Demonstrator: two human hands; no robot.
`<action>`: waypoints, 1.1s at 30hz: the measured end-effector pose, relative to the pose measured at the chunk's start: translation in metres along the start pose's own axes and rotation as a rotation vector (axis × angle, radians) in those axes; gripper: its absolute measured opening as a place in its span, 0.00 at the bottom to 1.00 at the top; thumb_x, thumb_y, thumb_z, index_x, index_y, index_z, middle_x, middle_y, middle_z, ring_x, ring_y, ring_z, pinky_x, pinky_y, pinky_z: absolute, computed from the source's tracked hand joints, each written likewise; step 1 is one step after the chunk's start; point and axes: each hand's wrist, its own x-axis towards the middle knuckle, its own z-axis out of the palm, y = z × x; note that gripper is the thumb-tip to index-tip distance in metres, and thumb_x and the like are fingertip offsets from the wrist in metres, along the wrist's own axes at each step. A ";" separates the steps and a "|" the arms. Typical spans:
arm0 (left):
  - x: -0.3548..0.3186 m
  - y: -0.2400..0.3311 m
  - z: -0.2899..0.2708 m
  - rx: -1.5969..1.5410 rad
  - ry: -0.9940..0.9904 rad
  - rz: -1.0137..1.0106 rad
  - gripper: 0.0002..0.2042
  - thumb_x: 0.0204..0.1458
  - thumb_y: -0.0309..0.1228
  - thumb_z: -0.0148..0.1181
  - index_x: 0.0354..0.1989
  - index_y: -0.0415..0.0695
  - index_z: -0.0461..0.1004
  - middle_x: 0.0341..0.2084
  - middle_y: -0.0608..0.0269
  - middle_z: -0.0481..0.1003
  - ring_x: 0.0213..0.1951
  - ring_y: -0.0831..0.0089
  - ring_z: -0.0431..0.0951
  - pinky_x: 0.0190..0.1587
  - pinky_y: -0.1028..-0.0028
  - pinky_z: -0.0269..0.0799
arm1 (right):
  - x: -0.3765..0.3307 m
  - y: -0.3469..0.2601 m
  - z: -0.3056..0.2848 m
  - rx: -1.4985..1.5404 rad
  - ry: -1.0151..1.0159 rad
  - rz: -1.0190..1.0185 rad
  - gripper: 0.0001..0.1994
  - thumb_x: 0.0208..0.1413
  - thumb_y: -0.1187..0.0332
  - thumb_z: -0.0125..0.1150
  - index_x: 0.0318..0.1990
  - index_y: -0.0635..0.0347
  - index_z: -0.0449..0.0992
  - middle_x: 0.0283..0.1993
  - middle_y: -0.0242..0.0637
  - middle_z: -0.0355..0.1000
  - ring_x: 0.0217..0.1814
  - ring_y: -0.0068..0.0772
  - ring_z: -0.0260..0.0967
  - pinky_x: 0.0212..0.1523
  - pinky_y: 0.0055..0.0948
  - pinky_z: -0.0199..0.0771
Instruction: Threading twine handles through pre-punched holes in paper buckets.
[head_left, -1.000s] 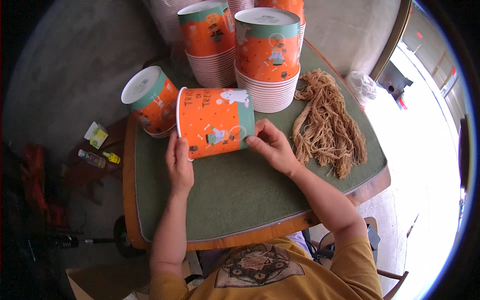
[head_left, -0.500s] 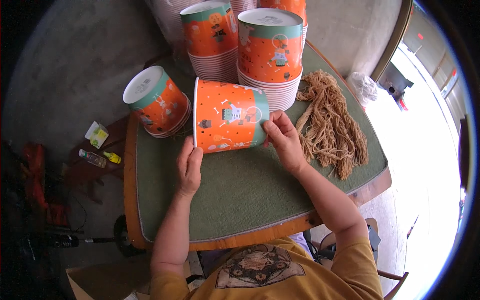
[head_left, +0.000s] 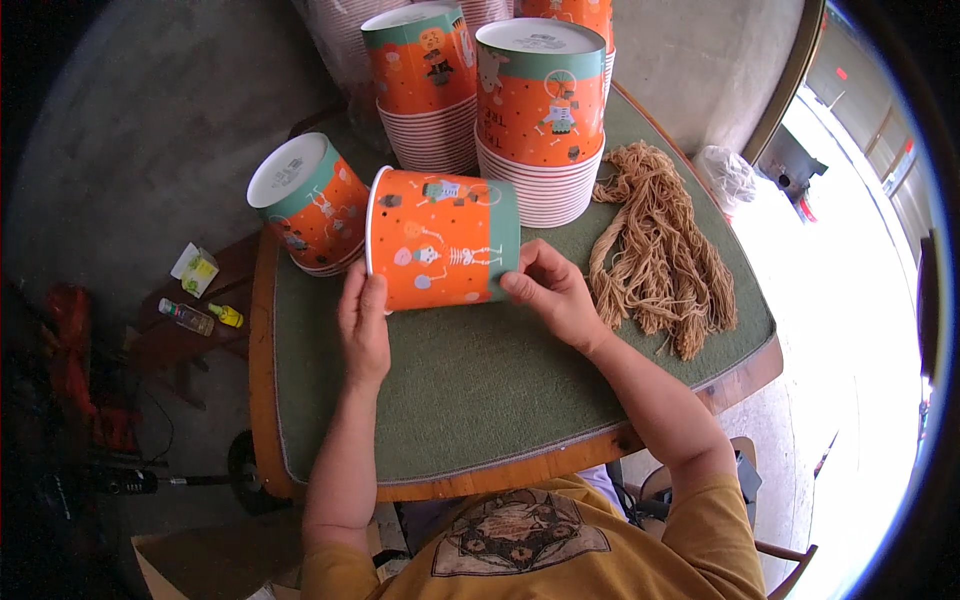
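We hold an orange paper bucket (head_left: 442, 240) on its side, just above the green counter (head_left: 480, 390). Our left hand (head_left: 364, 322) grips its open rim with fingers curled around the edge. Our right hand (head_left: 553, 293) presses its fingers on the green bottom end. Tall bucket stacks (head_left: 540, 110) stand behind it, and a pile of brown string (head_left: 655, 250) lies on our right

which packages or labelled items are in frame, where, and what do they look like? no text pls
Paper bucket: on its side between left hand and right hand, orange with green band, cartoon figures.
Tilted bucket: left of it, same print.
Two bucket stacks: table's far side, upside down.
Small bottles: low shelf, far left.
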 end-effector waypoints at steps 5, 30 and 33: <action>-0.004 -0.003 -0.001 0.135 -0.107 -0.014 0.17 0.58 0.26 0.46 0.56 0.38 0.66 0.47 0.65 0.70 0.47 0.80 0.67 0.53 0.76 0.61 | 0.001 -0.009 -0.002 0.123 0.130 0.057 0.08 0.62 0.65 0.62 0.36 0.57 0.69 0.32 0.22 0.67 0.33 0.14 0.64 0.34 0.20 0.69; 0.007 -0.015 -0.014 0.174 0.033 0.038 0.22 0.65 0.31 0.50 0.66 0.40 0.60 0.59 0.60 0.68 0.59 0.72 0.68 0.63 0.68 0.63 | -0.001 -0.002 0.000 -0.135 -0.014 -0.075 0.18 0.54 0.70 0.69 0.47 0.58 0.66 0.40 0.29 0.66 0.44 0.22 0.66 0.46 0.25 0.70; 0.013 -0.013 -0.019 -0.014 0.083 0.054 0.21 0.65 0.31 0.50 0.66 0.41 0.60 0.60 0.57 0.68 0.60 0.68 0.69 0.62 0.64 0.65 | -0.001 -0.011 0.006 -0.342 -0.113 -0.260 0.22 0.52 0.70 0.69 0.54 0.59 0.67 0.45 0.34 0.66 0.46 0.27 0.68 0.47 0.28 0.71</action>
